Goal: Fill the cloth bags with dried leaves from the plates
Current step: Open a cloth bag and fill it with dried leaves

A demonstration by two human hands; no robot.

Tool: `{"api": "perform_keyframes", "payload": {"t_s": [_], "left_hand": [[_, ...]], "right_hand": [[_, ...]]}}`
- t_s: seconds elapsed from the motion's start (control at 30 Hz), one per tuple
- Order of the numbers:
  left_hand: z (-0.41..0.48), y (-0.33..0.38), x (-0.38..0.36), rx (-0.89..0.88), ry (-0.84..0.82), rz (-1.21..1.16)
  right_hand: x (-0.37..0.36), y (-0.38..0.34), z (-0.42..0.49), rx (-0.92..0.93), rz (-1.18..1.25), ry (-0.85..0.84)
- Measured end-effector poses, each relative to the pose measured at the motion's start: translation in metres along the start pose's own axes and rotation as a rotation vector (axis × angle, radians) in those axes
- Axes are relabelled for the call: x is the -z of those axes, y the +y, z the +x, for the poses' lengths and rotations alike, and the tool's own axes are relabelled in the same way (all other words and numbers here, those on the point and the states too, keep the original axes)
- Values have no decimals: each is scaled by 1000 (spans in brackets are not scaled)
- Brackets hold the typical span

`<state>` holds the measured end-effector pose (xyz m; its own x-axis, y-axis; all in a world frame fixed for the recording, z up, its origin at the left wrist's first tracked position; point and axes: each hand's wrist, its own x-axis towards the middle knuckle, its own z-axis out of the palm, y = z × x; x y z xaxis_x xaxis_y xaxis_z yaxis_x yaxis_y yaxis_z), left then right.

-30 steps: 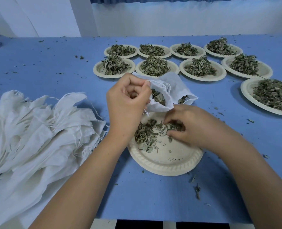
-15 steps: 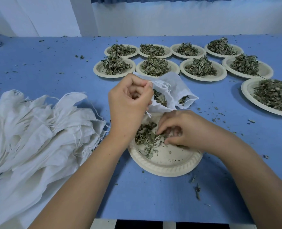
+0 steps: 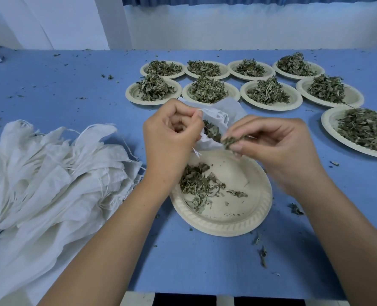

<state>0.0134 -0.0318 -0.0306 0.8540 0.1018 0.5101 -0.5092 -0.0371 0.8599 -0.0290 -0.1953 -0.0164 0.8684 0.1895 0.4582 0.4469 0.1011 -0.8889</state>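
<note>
- Pinching a tuft of leaves (image 3: 228, 141), right fingers (image 3: 256, 127) hover beside the bag (image 3: 216, 117) mouth; loosening would likely scatter them over the plate (image 3: 227, 228) below.
- Left fingers (image 3: 179, 109) grip the bag rim; slackening may shut it.

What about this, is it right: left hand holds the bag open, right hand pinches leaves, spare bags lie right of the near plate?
No: the head view shows the spare bags left of the near plate. The left hand does hold the bag open, and the right hand pinches leaves.
</note>
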Motion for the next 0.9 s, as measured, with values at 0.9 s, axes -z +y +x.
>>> {"api": "perform_keyframes", "payload": {"t_s": [0.9], "left_hand": [[-6,-4,-7,-12,-150,-4]], "right_hand": [[-10,24,-5,491,-1028,79]]}}
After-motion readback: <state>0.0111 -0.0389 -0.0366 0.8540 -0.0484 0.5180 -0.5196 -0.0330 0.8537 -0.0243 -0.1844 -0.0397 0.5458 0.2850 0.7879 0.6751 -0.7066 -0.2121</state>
